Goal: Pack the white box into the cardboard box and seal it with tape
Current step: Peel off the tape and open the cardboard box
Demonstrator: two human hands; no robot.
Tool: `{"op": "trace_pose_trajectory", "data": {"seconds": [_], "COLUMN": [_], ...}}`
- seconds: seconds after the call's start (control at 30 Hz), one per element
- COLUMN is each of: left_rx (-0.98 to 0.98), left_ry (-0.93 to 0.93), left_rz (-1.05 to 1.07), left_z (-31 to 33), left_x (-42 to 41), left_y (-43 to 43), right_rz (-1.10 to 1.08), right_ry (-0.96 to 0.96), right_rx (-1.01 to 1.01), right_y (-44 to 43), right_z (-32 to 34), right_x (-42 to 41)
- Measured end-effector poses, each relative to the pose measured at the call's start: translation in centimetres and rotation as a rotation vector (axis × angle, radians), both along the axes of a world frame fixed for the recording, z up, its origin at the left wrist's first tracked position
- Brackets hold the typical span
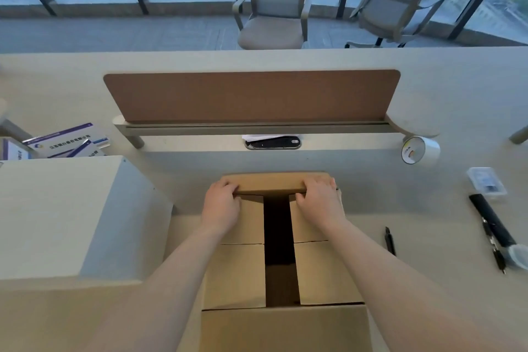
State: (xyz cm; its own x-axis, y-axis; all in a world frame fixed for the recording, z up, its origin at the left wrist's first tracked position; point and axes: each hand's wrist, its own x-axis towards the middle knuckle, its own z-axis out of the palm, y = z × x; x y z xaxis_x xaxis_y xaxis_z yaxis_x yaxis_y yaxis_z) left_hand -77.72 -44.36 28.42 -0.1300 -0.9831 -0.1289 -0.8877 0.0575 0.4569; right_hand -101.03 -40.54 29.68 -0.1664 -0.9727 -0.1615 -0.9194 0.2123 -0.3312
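Nearest of all is the near flap (285,328) of the cardboard box (237,274), lying open toward the person, with two bare forearms reaching across it. Both side flaps are folded down flat, and a dark gap (278,237) runs between them down the middle (what is inside cannot be made out). At the far edge, the far flap (271,183) is partly lifted and held at both ends: the left grip (221,207) curls its fingers over the flap's left end with the thumb tucked beneath, pinching the cardboard, and the right grip (320,200) pinches the right end in the same way. The white box (57,214) stands on the worktop (428,208) just beside the cardboard box on its left, outside it. A roll of tape (420,150) stands on its edge well off to the right, near the foot of the brown divider panel (251,97). A black pen (390,240) lies close to the cardboard box's right side; farther right are a long black object (488,220) and a small clear case (487,180). Printed leaflets (65,140) lie behind the white box. Beyond the worktop, two mesh office chairs (274,0) stand before the windows.
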Motion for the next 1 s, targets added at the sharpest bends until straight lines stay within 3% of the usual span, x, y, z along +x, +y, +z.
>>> {"op": "trace_pose_trajectory", "data": {"seconds": [0.2,0.3,0.43,0.6,0.77,1.0], "left_rx": [-0.129,-0.042,0.124,0.033,-0.136,-0.232], "left_ry": [-0.156,-0.26,-0.498,-0.709,-0.633,-0.639], "left_rz": [-0.161,-0.403,-0.57,-0.63,-0.569,-0.441], "left_z": [3.0,3.8,3.3,4.1,6.6,10.0], "left_x": [-1.7,-3.5,-4.5,-4.7,-4.7,-3.0], "left_y": [4.8,8.3,11.4,12.1,11.6,12.1], "right_rz": [0.236,0.502,0.651,0.714,0.73,0.541], "right_ry": [0.141,0.216,0.407,0.611,0.701,0.849], "right_rx": [-0.225,-0.07,0.106,0.157,0.072,0.246], "right_y": [3.7,5.9,8.0,9.3,9.2,8.2], "right_z": [2.3,1.9,0.5,1.8,4.8,9.5], "right_x": [0.7,1.8,2.8,3.5,4.6,7.2]}}
